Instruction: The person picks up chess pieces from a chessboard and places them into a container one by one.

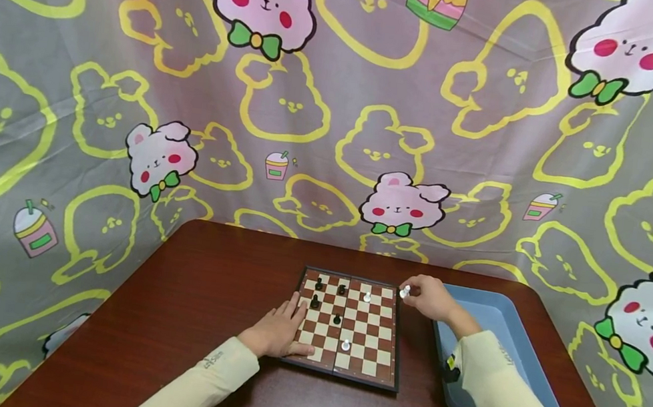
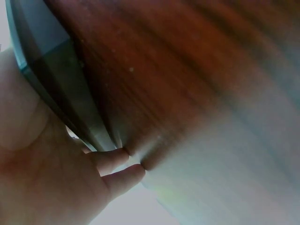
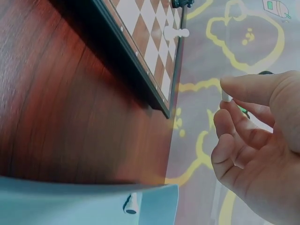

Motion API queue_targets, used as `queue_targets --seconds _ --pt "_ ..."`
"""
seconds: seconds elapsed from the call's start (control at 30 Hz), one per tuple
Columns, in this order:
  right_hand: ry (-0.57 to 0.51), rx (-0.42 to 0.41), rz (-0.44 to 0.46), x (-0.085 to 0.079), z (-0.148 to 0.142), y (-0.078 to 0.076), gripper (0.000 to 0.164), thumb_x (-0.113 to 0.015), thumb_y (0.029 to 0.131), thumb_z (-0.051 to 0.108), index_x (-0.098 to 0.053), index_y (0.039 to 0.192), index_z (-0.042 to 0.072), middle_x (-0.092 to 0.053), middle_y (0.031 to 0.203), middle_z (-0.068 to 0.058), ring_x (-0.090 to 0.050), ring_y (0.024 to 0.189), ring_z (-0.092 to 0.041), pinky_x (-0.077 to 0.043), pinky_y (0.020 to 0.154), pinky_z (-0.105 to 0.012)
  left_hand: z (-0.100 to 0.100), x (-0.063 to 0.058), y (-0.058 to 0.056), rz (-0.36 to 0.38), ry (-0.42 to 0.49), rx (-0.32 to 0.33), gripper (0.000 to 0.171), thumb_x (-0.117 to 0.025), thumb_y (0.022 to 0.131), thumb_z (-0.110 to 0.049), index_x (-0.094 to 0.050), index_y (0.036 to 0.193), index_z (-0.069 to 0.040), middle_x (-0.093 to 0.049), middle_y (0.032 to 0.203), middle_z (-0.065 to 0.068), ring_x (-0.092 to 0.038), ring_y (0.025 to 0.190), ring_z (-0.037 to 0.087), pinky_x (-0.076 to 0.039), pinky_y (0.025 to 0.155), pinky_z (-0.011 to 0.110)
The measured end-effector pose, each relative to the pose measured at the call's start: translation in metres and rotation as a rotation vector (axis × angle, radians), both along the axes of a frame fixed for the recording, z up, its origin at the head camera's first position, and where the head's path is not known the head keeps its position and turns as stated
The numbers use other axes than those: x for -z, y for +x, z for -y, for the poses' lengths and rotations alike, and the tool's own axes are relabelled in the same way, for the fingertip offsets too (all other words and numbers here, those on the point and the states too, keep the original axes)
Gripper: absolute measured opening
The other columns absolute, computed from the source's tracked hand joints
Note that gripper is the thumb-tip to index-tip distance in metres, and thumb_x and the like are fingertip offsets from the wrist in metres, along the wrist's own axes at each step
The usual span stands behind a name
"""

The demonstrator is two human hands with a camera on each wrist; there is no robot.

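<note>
My right hand [image 1: 433, 298] pinches a white piece [image 1: 405, 292] beside the chessboard [image 1: 373, 344], far right. My left hand [image 1: 277, 332], fingers straight, touches its left edge.

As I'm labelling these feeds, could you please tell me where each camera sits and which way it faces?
Head: worn there, facing forward and down at the chessboard; left hand, right hand and sleeves show.
Left wrist: worn there, facing chessboard's edge and table; left hand shows.
Right wrist: worn there, facing chessboard, tray and cloth; right hand shows.
Head and right wrist share the tray.
</note>
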State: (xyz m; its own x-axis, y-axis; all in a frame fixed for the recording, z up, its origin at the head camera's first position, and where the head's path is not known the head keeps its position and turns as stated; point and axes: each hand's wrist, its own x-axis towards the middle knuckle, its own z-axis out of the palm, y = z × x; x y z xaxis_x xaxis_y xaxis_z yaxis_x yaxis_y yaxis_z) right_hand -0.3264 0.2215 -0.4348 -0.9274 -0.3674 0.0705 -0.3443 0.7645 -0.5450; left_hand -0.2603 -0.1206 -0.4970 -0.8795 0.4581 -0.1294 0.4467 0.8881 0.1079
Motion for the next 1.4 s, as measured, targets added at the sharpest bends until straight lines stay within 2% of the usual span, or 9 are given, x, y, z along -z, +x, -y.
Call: queue_targets --seconds 0.33,0.77,1.0,1.4 --pt "-0.008 0.012 0.010 0.002 -0.020 0.000 0.019 -0.065 0.088 0.005 -0.068 0.105 -0.001 -0.062 0.095 -0.007 -0.059 0.080 -0.018 -0.048 0.062 -0.032 -0.001 0.000 0.000 0.016 0.002 -0.009 0.101 -0.044 0.083 -0.073 -0.020 0.150 -0.001 -0.007 0.154 0.024 -0.026 0.136 0.038 -0.034 0.102 0.050" --pt "0.003 0.012 -0.018 0.003 -0.042 0.003 0.015 -0.067 0.085 0.006 -0.069 0.098 -0.001 -0.063 0.084 -0.002 -0.056 0.072 -0.015 -0.046 0.059 -0.031 -0.001 0.002 0.001 0.011 0.001 -0.008 0.101 -0.045 0.083 -0.072 -0.020 0.150 -0.001 -0.008 0.154 0.024 -0.027 0.136 0.038 -0.034 0.101 0.051" --pt "0.001 0.000 -0.032 0.009 -0.055 0.003 0.012 -0.068 0.083 0.004 -0.068 0.094 -0.001 -0.064 0.084 -0.003 -0.058 0.072 -0.015 -0.046 0.058 -0.031 0.000 0.000 0.002 0.004 -0.007 0.000 0.100 -0.045 0.084 -0.071 -0.021 0.150 0.000 -0.009 0.154 0.025 -0.028 0.135 0.038 -0.034 0.101 0.051" --pt "0.033 0.049 -0.041 0.018 -0.077 0.006 0.010 -0.070 0.082 0.008 -0.069 0.090 0.002 -0.064 0.082 -0.003 -0.058 0.074 -0.018 -0.046 0.060 -0.033 -0.001 0.001 0.002 0.018 -0.003 -0.008 0.100 -0.044 0.083 -0.072 -0.020 0.150 -0.002 -0.007 0.154 0.024 -0.026 0.136 0.037 -0.033 0.102 0.050"
